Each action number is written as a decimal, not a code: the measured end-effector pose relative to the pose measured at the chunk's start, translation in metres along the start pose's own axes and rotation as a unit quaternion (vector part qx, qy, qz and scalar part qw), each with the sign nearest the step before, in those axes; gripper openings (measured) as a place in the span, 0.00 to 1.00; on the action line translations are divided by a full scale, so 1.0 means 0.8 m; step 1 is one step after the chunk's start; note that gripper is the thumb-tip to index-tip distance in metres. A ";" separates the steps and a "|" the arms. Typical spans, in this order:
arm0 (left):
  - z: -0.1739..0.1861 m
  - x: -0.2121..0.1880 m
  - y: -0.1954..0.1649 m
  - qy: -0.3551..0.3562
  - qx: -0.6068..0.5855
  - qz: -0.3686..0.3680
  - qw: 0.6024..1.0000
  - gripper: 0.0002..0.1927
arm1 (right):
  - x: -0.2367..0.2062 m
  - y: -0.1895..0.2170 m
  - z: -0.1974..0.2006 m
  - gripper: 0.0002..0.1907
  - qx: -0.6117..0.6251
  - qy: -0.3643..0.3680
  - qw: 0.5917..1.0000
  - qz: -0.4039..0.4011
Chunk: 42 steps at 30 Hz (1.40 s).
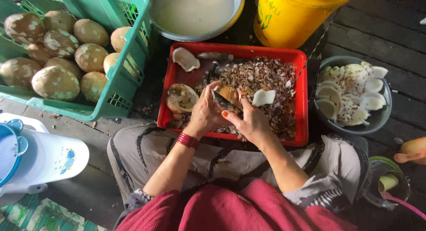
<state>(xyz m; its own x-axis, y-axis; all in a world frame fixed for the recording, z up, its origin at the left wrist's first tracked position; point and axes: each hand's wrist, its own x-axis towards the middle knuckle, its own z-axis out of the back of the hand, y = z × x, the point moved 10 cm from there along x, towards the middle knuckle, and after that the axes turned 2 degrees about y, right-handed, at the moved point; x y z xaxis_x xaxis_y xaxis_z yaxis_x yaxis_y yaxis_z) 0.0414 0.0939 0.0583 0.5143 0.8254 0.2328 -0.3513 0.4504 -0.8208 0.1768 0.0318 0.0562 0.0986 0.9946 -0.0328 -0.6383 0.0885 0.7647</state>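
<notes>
My left hand [205, 111] holds a brown-skinned coconut piece [228, 92] over a red tray [300, 98]. My right hand [248, 118] grips a small knife [220, 100] whose blade lies against that piece. Both hands meet above the tray's middle. The tray holds a heap of brown peelings [262, 78], a coconut half [181, 98] at the left, a white coconut piece [185, 59] at the back and another white piece [263, 97] beside my right hand.
A green crate [128, 58] of whole peeled coconuts [55, 82] stands at the left. A grey bowl [381, 118] of white coconut pieces sits at the right. Behind the tray are a basin of cloudy liquid [193, 11] and a yellow bucket [293, 13]. A white stool [44, 160] is lower left.
</notes>
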 end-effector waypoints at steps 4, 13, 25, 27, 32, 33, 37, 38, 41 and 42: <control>-0.006 0.002 -0.002 -0.007 0.020 -0.002 1.000 0.57 | 0.000 0.011 0.004 0.47 -0.063 0.008 0.997 -0.046; 0.002 0.001 -0.010 -0.028 0.037 -0.015 0.999 0.56 | 0.013 -0.005 0.003 0.44 0.054 0.012 0.996 -0.069; -0.008 -0.004 0.001 -0.049 0.050 -0.010 0.998 0.57 | 0.019 -0.027 -0.017 0.36 -0.095 0.034 0.986 -0.135; -0.012 -0.004 -0.003 -0.056 0.082 -0.029 0.995 0.59 | 0.031 -0.049 -0.023 0.32 -0.020 0.035 0.985 -0.169; -0.017 -0.010 -0.016 -0.036 0.098 -0.076 0.992 0.57 | 0.056 -0.045 -0.005 0.32 0.216 -0.017 0.976 -0.026; -0.012 -0.007 -0.016 -0.034 0.088 -0.079 0.992 0.56 | 0.048 -0.064 -0.012 0.34 0.222 0.014 0.970 -0.100; -0.002 -0.005 -0.008 -0.014 0.023 -0.041 0.999 0.56 | 0.010 -0.083 -0.023 0.45 0.111 0.072 0.969 -0.209; 0.000 -0.004 -0.009 -0.020 0.021 -0.038 0.999 0.55 | 0.012 -0.058 -0.014 0.46 0.070 0.040 0.990 -0.114; -0.001 -0.002 -0.008 -0.029 0.018 -0.021 0.999 0.54 | 0.005 -0.004 -0.001 0.46 -0.012 -0.024 0.998 0.056; -0.002 -0.003 -0.007 -0.031 0.016 -0.013 0.999 0.54 | 0.006 -0.006 -0.003 0.46 -0.013 -0.021 0.999 0.028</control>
<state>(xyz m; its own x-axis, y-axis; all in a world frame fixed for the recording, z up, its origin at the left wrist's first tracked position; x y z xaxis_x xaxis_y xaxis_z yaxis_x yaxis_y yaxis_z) 0.0437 0.0892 0.0614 0.4742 0.8326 0.2860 -0.3646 0.4814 -0.7971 0.1787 0.0360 0.0507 0.0940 0.9949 0.0362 -0.6628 0.0354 0.7480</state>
